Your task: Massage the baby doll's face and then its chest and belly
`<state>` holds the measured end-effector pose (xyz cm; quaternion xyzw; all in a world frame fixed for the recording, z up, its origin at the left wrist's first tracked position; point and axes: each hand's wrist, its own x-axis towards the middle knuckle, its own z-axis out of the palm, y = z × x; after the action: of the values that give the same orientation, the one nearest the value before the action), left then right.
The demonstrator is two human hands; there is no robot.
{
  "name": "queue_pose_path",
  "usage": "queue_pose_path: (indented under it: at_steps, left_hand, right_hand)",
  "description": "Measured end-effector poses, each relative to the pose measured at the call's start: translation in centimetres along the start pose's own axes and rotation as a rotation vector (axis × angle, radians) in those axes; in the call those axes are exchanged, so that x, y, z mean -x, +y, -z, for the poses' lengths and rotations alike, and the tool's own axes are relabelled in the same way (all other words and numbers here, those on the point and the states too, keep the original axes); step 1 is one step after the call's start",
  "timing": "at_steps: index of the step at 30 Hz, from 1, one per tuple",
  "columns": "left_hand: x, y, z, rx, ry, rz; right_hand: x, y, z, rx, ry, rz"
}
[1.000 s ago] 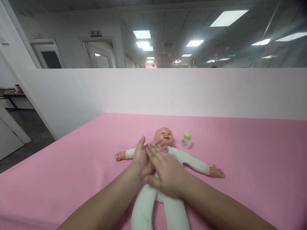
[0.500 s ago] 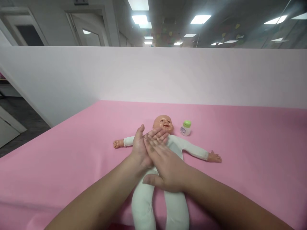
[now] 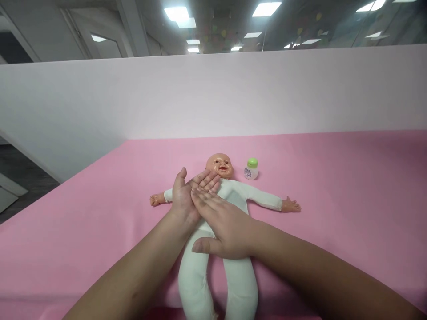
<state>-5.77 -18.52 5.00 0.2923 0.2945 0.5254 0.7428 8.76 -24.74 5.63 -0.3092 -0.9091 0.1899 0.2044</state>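
Note:
A baby doll (image 3: 233,191) with a white cloth body lies on its back, face up, arms spread wide. Above its chest, my left hand (image 3: 187,198) is palm up with its fingers stretched out. Flat across that palm rests my right hand (image 3: 227,222), palm down, thumb held apart from the fingers. Nothing shows in either hand; the space between the palms is hidden. Beside the doll's head, to the right, stands a small clear jar (image 3: 251,172) with a green lid, which is on. My hands cover part of the doll's torso and one upper arm.
Pink padded matting (image 3: 340,186) lies under the doll. A low white wall (image 3: 213,95) runs behind it and along the left side. Beyond are glass, ceiling lights and a door (image 3: 96,33). Dark floor (image 3: 23,166) shows at far left.
My right hand has slid slightly back along my left palm, showing more of the left fingers. The view has shifted a little; the doll and jar lie as before.

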Motion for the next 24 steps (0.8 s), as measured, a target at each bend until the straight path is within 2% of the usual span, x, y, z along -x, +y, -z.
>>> queue_pose_path:
  at_steps: [4,8,12,17,21,24]
  left_hand:
    - [1.0,-0.3,-1.3,0.073,-0.024,0.07]
    - [0.8,0.5,-1.1,0.178,0.034,0.036]
    - [-0.2,0.9,0.0,0.251,0.109,-0.019]
    - [-0.4,0.1,-0.1,0.267,0.079,-0.027]
    - [-0.3,-0.9,-0.7,0.124,0.052,0.002]
    - [-1.0,-1.3,0.1,-0.183,0.043,-0.134]
  right_hand:
    - [-0.5,1.1,0.1,0.126,0.028,-0.083]
    - [-0.6,1.3,0.7,0.182,-0.007,-0.126]
    - [0.1,0.1,1.1,0.14,-0.072,-0.049]
    - [0.2,-0.2,0.6,0.031,-0.073,0.014]
    - [-0.4,1.2,0.9,0.072,-0.009,-0.051]
    - [-0.2,2.6,2.0,0.14,-0.002,-0.148]
